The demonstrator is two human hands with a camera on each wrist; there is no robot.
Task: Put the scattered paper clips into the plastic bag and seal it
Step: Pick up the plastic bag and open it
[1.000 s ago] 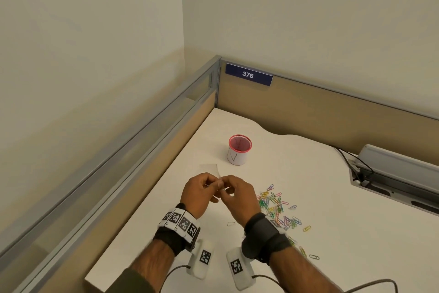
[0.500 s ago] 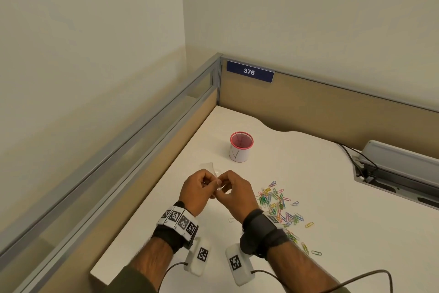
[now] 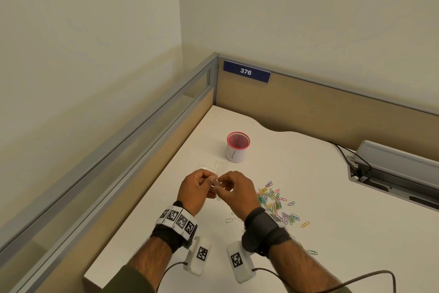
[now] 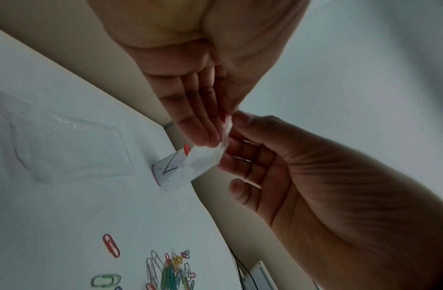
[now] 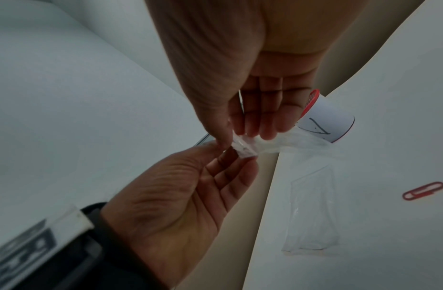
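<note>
The left hand (image 3: 196,191) pinches one lip of the plastic bag (image 3: 218,175) between thumb and fingertips, and the right hand (image 3: 234,191) pinches the opposite lip just across from it. So the grip is a two-handed pinch at the bag's mouth, held up off the worktop (image 3: 332,233). The step in hand looks like parting the seal so the mouth opens.

To the left of the grip and a little below, the wrist views show a second clear bag (image 5: 312,219) lying flat on the worktop. Beyond the grip stands a small cup (image 3: 237,147) with a red rim. To the right of the grip, well apart from it, lie the paper clips (image 3: 275,202) in a loose coloured heap, with a few strays nearer the person.

To do this well, each thumb and forefinger should hold only its own layer of film, close to the seal strip. The pull should then go straight apart, not as a twist, which I judge would only crumple the thin plastic. The film is slippery and clings to itself, so rolling the fingertips against each other may help separate the layers. Once the mouth gapes, the left hand alone could keep it open. That would free the right hand to reach for the heap.
</note>
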